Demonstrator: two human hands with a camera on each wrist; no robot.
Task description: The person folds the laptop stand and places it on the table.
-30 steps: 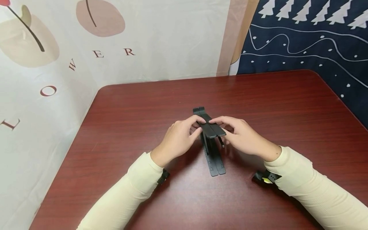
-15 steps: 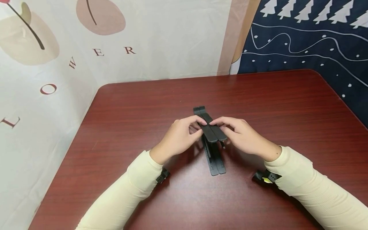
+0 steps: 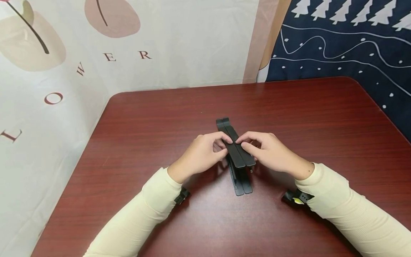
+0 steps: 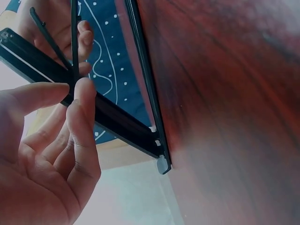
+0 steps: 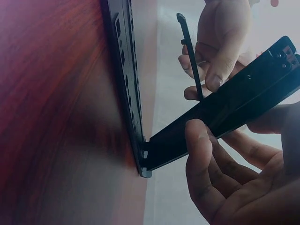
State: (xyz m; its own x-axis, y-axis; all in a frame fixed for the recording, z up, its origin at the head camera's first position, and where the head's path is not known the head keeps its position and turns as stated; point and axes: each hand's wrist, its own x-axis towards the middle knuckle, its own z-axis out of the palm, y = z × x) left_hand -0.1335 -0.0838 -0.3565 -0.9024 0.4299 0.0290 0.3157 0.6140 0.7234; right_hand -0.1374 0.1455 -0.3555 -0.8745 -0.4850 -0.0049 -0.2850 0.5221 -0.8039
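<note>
A black folding laptop stand (image 3: pixel 240 154) rests on the table, its paired upper bars raised at a slant above the base bars (image 3: pixel 243 185). The upper and lower bars meet at the far hinged end. My left hand (image 3: pixel 205 151) pinches the left upper bar between thumb and fingers. On the other side, my right hand (image 3: pixel 273 151) pinches the right upper bar, its thumb near the top face. Thin support struts stick out from the upper bars, one strut (image 5: pixel 191 58) showing in the right wrist view. The left wrist view shows slotless thin edges of the base bar (image 4: pixel 149 84).
The reddish-brown wooden table (image 3: pixel 154 117) extends around the stand. Behind it hang a pale printed cloth (image 3: pixel 192 43) and a dark blue cloth with white trees (image 3: pixel 337 46). Dark straps sit at both wrists, including a black wrist device (image 3: pixel 297 197) at the right.
The near ends of the upper bars have come down toward the base bars. Both hands have followed slightly, and the right thumb now shows higher beside the bar.
</note>
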